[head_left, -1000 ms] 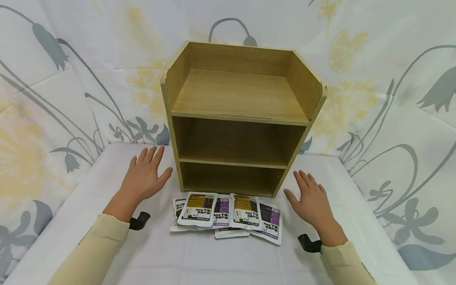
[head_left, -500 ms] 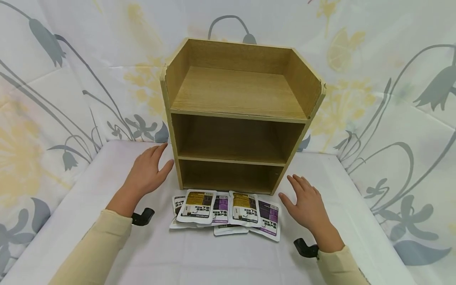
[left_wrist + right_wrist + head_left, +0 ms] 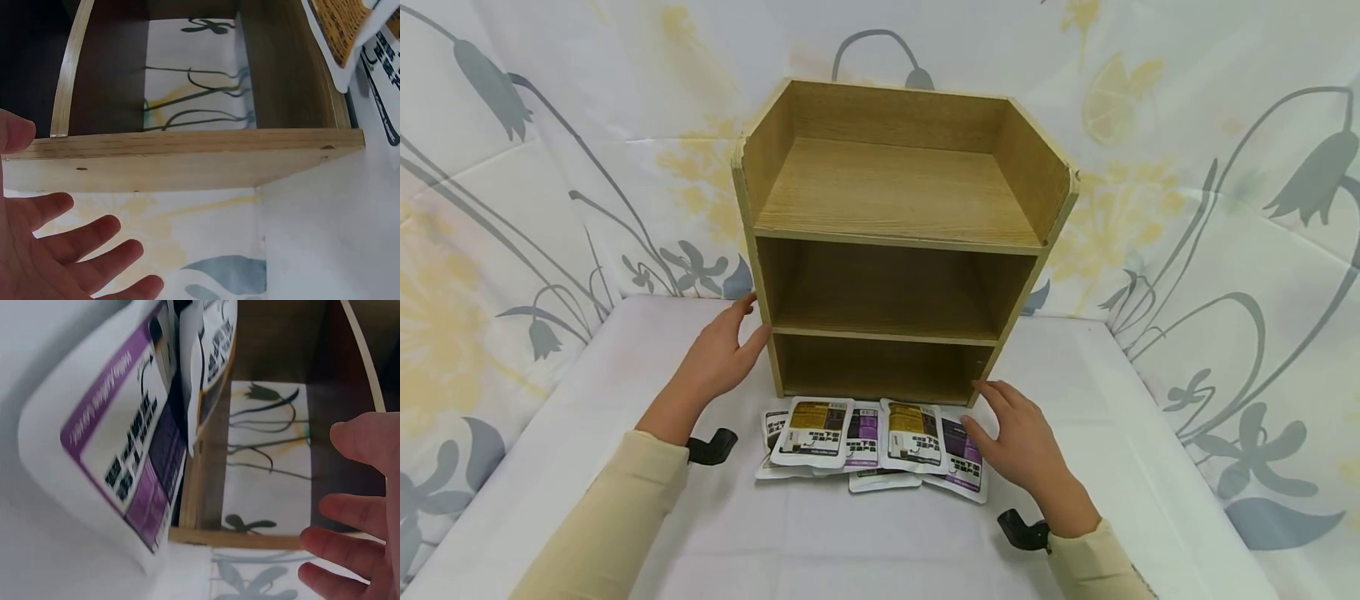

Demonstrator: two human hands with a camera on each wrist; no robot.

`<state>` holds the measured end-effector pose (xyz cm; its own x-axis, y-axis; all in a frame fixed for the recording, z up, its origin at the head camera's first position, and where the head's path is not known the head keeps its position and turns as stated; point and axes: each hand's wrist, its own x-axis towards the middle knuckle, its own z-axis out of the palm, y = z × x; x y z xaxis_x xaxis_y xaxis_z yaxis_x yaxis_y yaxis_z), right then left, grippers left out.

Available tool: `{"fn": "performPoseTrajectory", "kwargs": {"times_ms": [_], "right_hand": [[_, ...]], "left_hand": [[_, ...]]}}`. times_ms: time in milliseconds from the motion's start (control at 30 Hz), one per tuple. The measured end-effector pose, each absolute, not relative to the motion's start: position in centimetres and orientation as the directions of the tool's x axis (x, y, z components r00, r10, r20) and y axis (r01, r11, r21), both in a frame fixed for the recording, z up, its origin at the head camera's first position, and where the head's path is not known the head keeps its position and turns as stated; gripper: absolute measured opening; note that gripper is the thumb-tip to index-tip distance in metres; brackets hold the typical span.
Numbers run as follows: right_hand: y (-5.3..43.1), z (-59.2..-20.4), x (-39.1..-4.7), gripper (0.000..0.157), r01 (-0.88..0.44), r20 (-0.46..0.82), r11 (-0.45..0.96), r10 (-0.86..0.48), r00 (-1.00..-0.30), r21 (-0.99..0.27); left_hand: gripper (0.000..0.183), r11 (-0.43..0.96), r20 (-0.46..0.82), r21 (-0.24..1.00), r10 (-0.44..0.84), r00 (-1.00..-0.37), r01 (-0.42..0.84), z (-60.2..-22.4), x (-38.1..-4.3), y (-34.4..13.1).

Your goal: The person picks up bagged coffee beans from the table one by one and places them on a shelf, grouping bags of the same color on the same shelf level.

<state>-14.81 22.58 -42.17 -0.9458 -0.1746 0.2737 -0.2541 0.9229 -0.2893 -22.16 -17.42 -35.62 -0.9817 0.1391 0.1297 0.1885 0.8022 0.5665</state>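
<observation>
A light-wood shelf (image 3: 895, 192) with an open top and two compartments below stands upright on the table. My left hand (image 3: 718, 358) is at its left side panel, fingers spread; in the left wrist view the thumb (image 3: 15, 131) overlaps the front edge. At the lower right corner is my right hand (image 3: 1022, 442), fingers extended and apart. Its thumb lies close to a purple-labelled pouch (image 3: 964, 467). White pouches with yellow-brown labels, one on the left (image 3: 814, 429) and one on the right (image 3: 913, 435), lie on top of the heap at the shelf's foot.
A white cloth covers the table (image 3: 850, 550). Behind the shelf and along both sides hangs a flower-printed fabric (image 3: 1150, 125). A black strap piece (image 3: 712, 447) sticks out from the left wrist, and another black piece (image 3: 1022, 531) from the right.
Both hands have moved inward to the shelf's sides, the left hand rightward and the right hand leftward. The shelf and pouches stay in place, apart from a slight shift of the whole view.
</observation>
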Motion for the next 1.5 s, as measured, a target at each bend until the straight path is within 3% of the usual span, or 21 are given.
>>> {"fn": "performPoseTrajectory", "kwargs": {"times_ms": [533, 933, 1500], "right_hand": [[19.9, -43.5, -14.7, 0.056, -0.406, 0.324, 0.871, -0.314, -0.893, -0.275], [17.9, -44.1, -14.1, 0.059, -0.413, 0.196, 0.856, -0.367, -0.909, -0.311], [16.2, -44.7, -13.9, 0.066, -0.463, 0.144, 0.838, -0.440, -0.887, -0.290]], "left_hand": [[0.064, 0.734, 0.151, 0.656, 0.098, -0.984, 0.174, -36.0, -23.1, -16.3], [0.063, 0.693, 0.195, 0.703, 0.031, -0.980, 0.162, -35.8, -23.3, -15.1], [0.055, 0.714, 0.222, 0.680, 0.014, -0.975, 0.165, -36.3, -23.5, -14.7]]}}
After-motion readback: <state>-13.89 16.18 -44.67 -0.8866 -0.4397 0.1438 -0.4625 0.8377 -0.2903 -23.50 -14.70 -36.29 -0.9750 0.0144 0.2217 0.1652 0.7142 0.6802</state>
